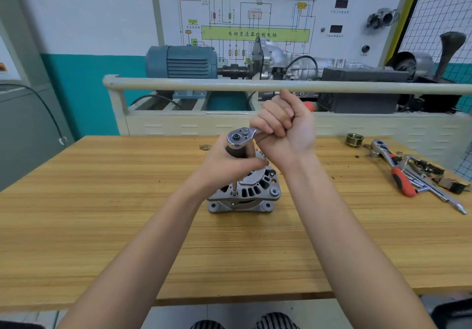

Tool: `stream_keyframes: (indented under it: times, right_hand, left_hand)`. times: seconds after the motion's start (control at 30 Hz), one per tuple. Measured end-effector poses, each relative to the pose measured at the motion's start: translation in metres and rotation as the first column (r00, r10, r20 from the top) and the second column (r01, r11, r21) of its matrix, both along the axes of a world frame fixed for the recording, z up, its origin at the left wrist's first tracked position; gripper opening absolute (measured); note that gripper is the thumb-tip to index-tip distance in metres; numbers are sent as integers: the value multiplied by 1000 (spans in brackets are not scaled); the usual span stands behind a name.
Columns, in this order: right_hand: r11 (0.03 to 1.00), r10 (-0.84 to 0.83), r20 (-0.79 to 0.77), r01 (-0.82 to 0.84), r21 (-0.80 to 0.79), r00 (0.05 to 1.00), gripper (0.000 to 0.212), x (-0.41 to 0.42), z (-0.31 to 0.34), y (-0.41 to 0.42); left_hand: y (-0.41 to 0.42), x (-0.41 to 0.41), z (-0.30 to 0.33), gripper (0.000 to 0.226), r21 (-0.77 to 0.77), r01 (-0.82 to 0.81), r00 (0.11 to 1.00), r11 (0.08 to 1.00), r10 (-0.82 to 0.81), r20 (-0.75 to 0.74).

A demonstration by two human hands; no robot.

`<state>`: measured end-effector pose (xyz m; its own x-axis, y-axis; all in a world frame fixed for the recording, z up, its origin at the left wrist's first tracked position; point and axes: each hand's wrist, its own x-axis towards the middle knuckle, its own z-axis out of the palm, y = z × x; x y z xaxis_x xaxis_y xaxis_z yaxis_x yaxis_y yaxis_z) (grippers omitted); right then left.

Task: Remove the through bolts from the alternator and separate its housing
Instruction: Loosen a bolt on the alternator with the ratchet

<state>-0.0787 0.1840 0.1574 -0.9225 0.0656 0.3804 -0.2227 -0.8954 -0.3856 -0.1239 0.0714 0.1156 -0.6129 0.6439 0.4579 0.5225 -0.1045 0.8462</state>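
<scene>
1. The right hand (283, 126) is closed in a fist around the handle of a ratchet wrench (242, 135); only the shiny round head comes out between the fingers.
2. The left hand (231, 162) curls its fingers around the dark part just under the ratchet head (probably an extension grip, I cannot tell for sure).
3. From there a thin extension bar (234, 186) goes straight down to a socket on the near left edge of the alternator (245, 193).
4. The alternator stands in the middle of the wooden table (102, 213), a silver housing with cooling slots and mounting ears.
5. On the far right of the table lie a second ratchet (393, 167) with a red handle, and a grooved pulley (354, 140).
6. On the wall board (255, 21) a green strip reads "自动变速器控制电脑".
</scene>
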Motion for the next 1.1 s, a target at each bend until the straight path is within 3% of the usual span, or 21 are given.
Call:
stream_keyframes:
  times: [0.1,0.17,0.33,0.5,0.63,0.77,0.87,0.97,1.1]
  right_hand:
    - [990,143,42,-143,-14,989,46,-9,3,6]
    - [989,142,46,-140,-47,989,46,-10,3,6]
    - [981,-162,1,162,-104,987,47,0,-5,-8]
    - [897,-440,-89,433,-92,893,55,13,-16,-23]
    - [961,-275,-84,273,-40,958,49,9,-11,-11]
    - [999,29,-8,-29,-14,1000,48,-3,0,3]
    - [992,122,20,-122,-4,992,47,-9,3,5]
    - [998,49,6,-48,-36,999,46,-8,1,0]
    - [969,-234,-52,228,-93,971,47,3,-9,-12]
  left_hand:
    - [-3,-1,5,32,-58,136,991,989,-135,25]
    - [0,-2,4,37,-24,146,986,989,-144,80]
    - [1,-2,1,39,37,91,989,995,-94,113]
    - [10,-1,0,49,156,-130,979,979,103,174]
    - [8,-1,-2,35,115,-118,989,986,106,105]
    - [-1,-5,2,33,-39,38,999,999,-38,-3]
    - [-3,-7,4,36,-80,161,987,984,-159,30]
    - [-1,-6,2,39,-24,147,986,989,-145,83]
    - [5,0,-1,38,72,-42,996,997,37,78]
